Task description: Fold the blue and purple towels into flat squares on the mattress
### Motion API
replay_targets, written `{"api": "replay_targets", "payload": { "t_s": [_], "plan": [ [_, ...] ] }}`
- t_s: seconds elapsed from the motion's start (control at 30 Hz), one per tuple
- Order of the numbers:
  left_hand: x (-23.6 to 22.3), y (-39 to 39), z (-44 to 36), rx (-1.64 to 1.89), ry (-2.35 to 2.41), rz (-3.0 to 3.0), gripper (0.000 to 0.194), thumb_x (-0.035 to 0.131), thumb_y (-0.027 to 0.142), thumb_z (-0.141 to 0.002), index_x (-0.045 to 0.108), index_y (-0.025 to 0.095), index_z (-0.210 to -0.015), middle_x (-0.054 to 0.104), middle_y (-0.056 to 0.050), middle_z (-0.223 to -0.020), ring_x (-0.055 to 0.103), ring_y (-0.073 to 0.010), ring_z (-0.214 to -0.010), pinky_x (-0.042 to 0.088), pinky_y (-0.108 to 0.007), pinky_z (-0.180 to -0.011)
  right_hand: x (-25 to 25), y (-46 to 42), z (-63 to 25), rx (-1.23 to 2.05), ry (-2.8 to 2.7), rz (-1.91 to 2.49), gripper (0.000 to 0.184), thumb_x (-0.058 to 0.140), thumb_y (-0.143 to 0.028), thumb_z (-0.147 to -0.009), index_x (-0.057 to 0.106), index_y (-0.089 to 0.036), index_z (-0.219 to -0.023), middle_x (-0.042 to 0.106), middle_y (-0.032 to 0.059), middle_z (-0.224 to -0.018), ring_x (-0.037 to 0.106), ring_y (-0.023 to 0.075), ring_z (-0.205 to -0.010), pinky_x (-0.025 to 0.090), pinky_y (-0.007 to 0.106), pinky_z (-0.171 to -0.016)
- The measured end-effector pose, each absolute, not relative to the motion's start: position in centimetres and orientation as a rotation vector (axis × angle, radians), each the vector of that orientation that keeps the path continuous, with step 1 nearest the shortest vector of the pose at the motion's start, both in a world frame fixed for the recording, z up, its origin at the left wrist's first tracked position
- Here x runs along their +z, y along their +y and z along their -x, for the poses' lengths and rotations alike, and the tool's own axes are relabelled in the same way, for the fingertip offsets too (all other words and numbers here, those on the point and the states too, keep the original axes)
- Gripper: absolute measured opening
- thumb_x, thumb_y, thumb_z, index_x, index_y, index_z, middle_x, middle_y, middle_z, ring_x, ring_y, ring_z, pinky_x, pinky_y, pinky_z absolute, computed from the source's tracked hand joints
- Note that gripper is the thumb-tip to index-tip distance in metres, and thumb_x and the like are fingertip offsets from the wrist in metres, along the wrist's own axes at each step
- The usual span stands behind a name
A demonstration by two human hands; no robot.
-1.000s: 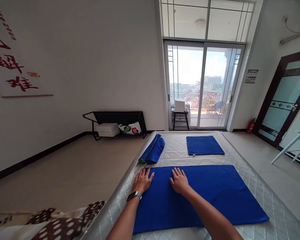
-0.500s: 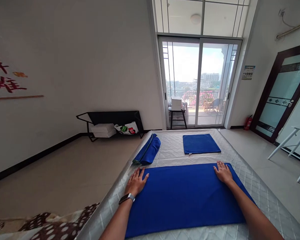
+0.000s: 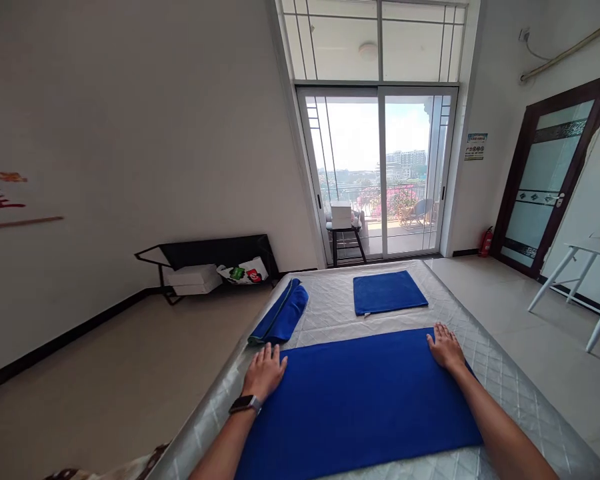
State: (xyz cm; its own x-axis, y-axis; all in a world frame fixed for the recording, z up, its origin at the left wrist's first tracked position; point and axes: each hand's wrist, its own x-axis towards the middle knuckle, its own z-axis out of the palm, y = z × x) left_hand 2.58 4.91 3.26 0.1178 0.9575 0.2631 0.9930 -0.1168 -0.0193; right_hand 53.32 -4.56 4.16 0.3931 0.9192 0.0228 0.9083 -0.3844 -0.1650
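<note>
A large blue towel lies spread flat across a quilted silver mattress. My left hand, with a dark watch on the wrist, rests flat on the towel's far left corner, fingers spread. My right hand lies flat on the far right corner, fingers apart. Beyond the left hand sits a rolled blue towel. A smaller folded blue towel lies flat farther back on the mattress.
A black low rack with white boxes and a bag stands by the left wall. A glass sliding door is ahead, with a stool and box outside. White table legs and a fire extinguisher stand at right.
My right hand slid from the towel's middle out to its far right corner and has stayed there. The left hand kept to the left corner. The view shifted slightly.
</note>
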Motion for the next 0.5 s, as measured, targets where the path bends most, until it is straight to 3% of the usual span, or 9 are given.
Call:
{"api": "replay_targets", "payload": {
  "t_s": [0.1,0.3,0.5],
  "plan": [
    [4.2,3.9,-9.5,-0.275,-1.754,2.348,0.048,0.036,0.030,-0.093,0.060,0.017,-0.133,0.056,-0.010,-0.144,0.044,-0.0261,-0.138,0.032,-0.040,-0.116,4.3,-4.7,-53.2,0.118,-1.636,2.486,0.066,0.024,-0.042,-0.098,0.028,-0.006,-0.154,0.029,0.0117,-0.160,0.020,0.0209,-0.150,0.012,0.038,-0.122],
    [3.5,1.2,-22.5,-0.338,-1.444,2.764,0.053,0.030,0.044,-0.100,0.051,0.021,-0.143,0.048,-0.010,-0.152,0.042,-0.0243,-0.141,0.033,-0.042,-0.117,4.2,-4.6,-53.3,0.115,-1.642,2.498,0.066,0.023,-0.042,-0.098,0.028,-0.007,-0.154,0.030,0.0107,-0.160,0.021,0.0206,-0.150,0.012,0.037,-0.122],
    [1.3,2.3,-16.7,-0.216,-1.726,2.600,0.058,0.027,0.048,-0.100,0.041,0.022,-0.150,0.038,-0.010,-0.157,0.031,-0.0247,-0.147,0.026,-0.045,-0.120,4.3,-4.6,-53.4,0.102,-1.649,2.506,0.067,0.022,-0.043,-0.098,0.027,-0.008,-0.154,0.029,0.0098,-0.161,0.021,0.0209,-0.149,0.014,0.039,-0.121]
  ]
}}
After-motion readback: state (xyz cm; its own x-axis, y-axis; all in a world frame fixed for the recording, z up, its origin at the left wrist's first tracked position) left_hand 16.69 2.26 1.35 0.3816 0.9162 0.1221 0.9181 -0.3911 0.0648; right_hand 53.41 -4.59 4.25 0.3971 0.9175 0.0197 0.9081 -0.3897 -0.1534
